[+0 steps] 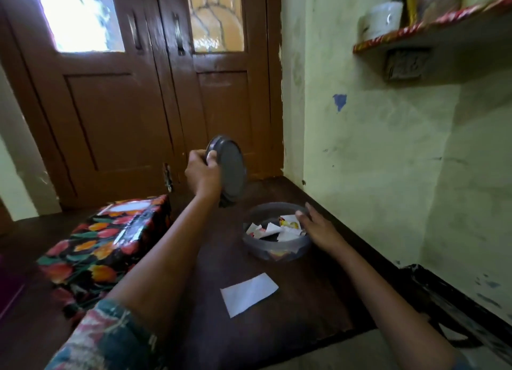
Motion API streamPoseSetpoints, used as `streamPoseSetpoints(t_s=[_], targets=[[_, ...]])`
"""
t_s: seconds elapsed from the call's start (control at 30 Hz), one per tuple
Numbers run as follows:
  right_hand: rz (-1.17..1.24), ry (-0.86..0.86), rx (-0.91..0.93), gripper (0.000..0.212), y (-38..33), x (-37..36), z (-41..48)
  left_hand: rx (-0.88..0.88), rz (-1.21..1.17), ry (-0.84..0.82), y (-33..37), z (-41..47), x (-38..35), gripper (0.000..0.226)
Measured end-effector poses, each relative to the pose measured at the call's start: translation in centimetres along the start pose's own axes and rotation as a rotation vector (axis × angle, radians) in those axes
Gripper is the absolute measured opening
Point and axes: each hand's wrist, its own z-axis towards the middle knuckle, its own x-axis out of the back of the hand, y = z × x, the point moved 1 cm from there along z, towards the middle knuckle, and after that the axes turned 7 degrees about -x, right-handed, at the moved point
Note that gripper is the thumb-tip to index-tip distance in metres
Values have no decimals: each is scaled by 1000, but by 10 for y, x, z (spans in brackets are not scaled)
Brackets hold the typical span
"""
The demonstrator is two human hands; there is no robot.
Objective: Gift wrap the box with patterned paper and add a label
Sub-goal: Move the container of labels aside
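Observation:
The box [106,241], wrapped in black paper with red and orange tulips, lies at the left on the dark table, a white label [130,205] on its far top. My left hand [202,173] grips a round grey lid [228,170], held up and tilted above the table. My right hand [318,227] holds the far right rim of a round grey container [275,252] with several paper scraps [277,227] inside. A loose white paper slip [249,293] lies flat in front of the container.
The dark wooden table [304,300] runs along a pale green wall [388,148] on the right. A brown double door [155,106] stands behind it. A shelf [432,37] with a white cup juts out at the upper right.

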Motion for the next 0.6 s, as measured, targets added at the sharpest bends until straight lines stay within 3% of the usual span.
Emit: streamPoseSetpoints(t_s=[0.17,0.27,0.37,0.43,0.53,0.6], targets=[[78,-63,-143,76,-13,8,-12,341,-364,113,-13,-17,13,29],[127,-55,-151,79,-6,8,-5,513,-415,53,-34,-39,8,31],[168,-50,-168,69,-5,9,-12,650,-426,-58,-53,-56,4,27],[189,-48,-183,63,-10,10,-20,604,-377,-178,-55,-64,3,31],[258,-32,-208,61,-16,11,-22,362,-73,-312,-50,-71,1,48],[299,3,-230,62,-16,10,-19,290,51,-352,-41,-74,-2,48]])
